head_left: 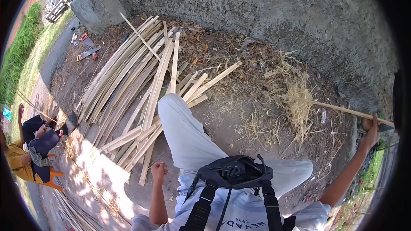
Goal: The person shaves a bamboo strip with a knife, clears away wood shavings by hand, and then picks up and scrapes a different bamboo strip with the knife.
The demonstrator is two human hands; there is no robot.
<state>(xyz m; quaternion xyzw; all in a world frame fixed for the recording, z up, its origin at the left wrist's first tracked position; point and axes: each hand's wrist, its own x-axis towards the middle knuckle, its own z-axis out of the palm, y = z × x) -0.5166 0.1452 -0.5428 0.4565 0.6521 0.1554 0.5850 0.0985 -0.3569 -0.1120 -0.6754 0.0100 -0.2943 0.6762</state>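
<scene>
My right hand [371,137] reaches far out to the right, its fingers closed round a long, thin wooden strip [338,108]. The strip's other end lies over a heap of pale shavings [299,102]. A rounded brownish thing [367,124] shows right beside the fingers, partly covered by them. Left of my bent knee, my left hand [159,171] is curled into a loose fist, with nothing seen in it. Just beyond it lie several loose wooden strips [147,162], crossing one another at the edge of a big pile of long strips [122,72].
A rough concrete wall [239,0] runs along the far side. Handsaws [87,53] lie on the ground at the upper left. At far left, a person [30,154] sits on an orange chair [55,179], holding a thin strip. A black bag [233,171] hangs at my waist.
</scene>
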